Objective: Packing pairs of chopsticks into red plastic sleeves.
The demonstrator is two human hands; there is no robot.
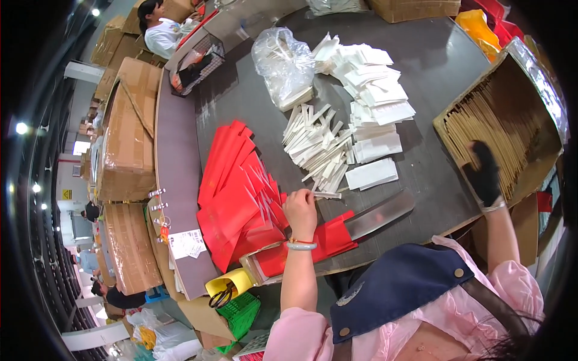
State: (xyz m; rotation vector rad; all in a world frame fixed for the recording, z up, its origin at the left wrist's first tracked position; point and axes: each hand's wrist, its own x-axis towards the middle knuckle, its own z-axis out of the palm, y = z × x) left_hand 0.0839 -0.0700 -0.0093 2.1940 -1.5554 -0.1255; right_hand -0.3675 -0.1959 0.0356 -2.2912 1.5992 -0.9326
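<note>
My left hand (300,210), bare with bracelets at the wrist, has its fingertips closed on the end of a narrow white strip (327,195). Just beyond it lies a loose heap of similar white strips (316,141). To its left a fanned pile of red paper sleeves (232,192) spreads over the table. Another red piece (328,237) lies by my left wrist, with a clear plastic sheet (385,213) sticking out of it. My right hand (483,174), in a black glove, reaches into a carton (448,135) with fingers apart, over tightly packed brown cardboard pieces (497,132).
White folded papers (373,78) lie in an overlapping row behind the strips, beside a clear plastic bag (283,66). A wire basket (197,65) stands at the far left. Scissors (221,295) sit in a yellow holder (238,280) at the near edge. A person (165,33) sits beyond.
</note>
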